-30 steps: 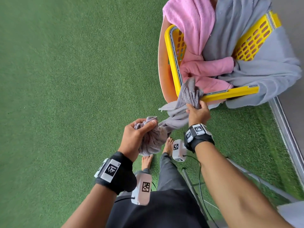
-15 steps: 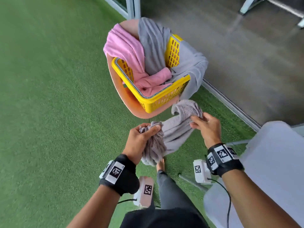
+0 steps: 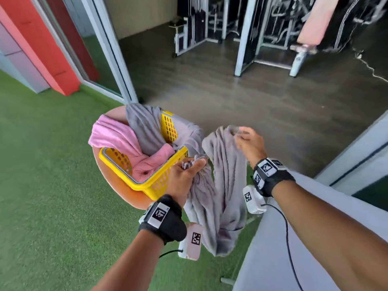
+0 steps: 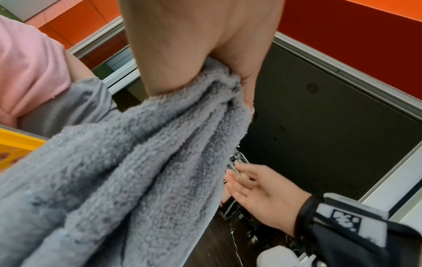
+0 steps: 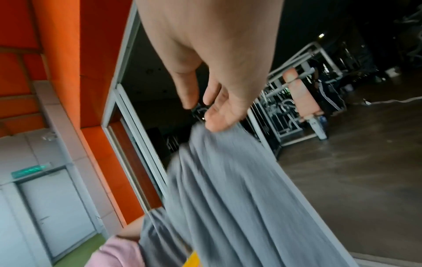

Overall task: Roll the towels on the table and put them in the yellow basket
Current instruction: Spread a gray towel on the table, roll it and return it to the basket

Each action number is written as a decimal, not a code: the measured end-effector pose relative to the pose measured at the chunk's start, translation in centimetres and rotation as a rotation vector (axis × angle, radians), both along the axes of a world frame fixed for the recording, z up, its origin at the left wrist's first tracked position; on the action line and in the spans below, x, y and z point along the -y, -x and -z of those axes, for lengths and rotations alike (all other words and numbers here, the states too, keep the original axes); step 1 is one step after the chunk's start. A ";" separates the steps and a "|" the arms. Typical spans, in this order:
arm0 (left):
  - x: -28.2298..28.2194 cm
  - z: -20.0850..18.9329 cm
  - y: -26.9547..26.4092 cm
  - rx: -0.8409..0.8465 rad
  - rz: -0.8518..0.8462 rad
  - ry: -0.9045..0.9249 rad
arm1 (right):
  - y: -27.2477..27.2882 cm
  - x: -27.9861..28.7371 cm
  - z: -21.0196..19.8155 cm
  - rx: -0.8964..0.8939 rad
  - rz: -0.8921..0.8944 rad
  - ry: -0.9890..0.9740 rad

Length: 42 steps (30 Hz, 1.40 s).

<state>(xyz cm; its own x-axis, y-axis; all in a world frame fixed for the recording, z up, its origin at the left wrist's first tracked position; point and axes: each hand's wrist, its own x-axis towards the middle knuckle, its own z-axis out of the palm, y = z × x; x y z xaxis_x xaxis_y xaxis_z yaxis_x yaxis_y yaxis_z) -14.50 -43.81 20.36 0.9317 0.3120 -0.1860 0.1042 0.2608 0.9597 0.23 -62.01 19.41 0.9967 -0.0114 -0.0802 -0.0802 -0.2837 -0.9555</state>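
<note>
In the head view, green turf fills the left side, and at about ten o'clock from the hands sits the yellow basket on a round orange seat. A pink towel spills over the basket's far-left rim and a second grey towel drapes over its back wall at twelve o'clock (neither is rolled). Just right of the basket's near corner, the left hand grips a bunched end of the grey towel, fingers and thumb curled round the gathered cloth. The towel hangs in a loop between the hands, above the turf, apart from the basket. At two o'clock from the left hand, the right hand is raised at the towel's other end; in the right wrist view its fingers are loosely bent with the tips on the cloth edge, though blur leaves the grip unclear. A pale grey worktop lies at bottom right.
</note>
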 end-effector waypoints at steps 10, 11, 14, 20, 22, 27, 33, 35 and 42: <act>9.4 -3.4 -7.3 0.149 -0.119 -0.281 | -0.8 5.2 -7.7 -0.201 -0.813 -0.266; 10.2 -3.3 -7.5 0.144 -0.145 -0.310 | -1.2 5.7 -7.6 -0.197 -0.816 -0.304; 12.1 -3.1 -7.3 0.148 -0.229 -0.412 | -2.3 6.7 -6.9 -0.205 -0.824 -0.328; 10.5 -1.8 -7.7 -0.053 -0.443 -0.752 | -6.1 9.1 -6.4 -0.106 -0.689 -0.261; 8.7 -0.5 -7.0 -0.094 -0.467 -0.895 | -7.8 10.0 -6.6 -0.099 -0.661 -0.232; 4.4 3.4 -2.9 -0.339 -0.470 -0.852 | -11.3 12.1 -6.0 0.019 -0.509 -0.129; 3.3 5.4 1.5 -0.463 -0.463 -0.720 | -12.7 13.1 -1.2 0.092 -0.272 0.086; 3.4 6.5 3.5 -0.476 -0.323 -0.770 | -13.2 13.3 0.6 0.069 -0.191 0.070; 2.3 13.0 10.3 -0.601 0.087 -1.098 | -13.4 16.6 5.6 0.050 -0.047 0.328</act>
